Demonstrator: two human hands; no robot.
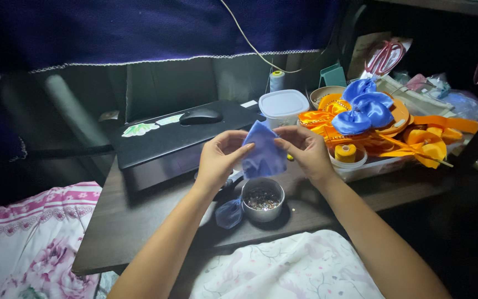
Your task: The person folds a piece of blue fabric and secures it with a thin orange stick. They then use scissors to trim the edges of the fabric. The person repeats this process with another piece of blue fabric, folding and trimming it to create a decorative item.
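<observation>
- The blue ribbon piece [263,153] is a glossy satin strip folded into a rough pointed shape, its tip upward.
- It is held up above the dark table, pinched at its left and right upper edges.
- Its lower edge hangs just over a small round metal bowl, with the cloth slightly creased.

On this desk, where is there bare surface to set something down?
Bare desk lies front left, between the closed laptop and the near edge. Less shows right of the metal bowl. The back right is crowded: white tub, orange ribbons, blue bow.
</observation>
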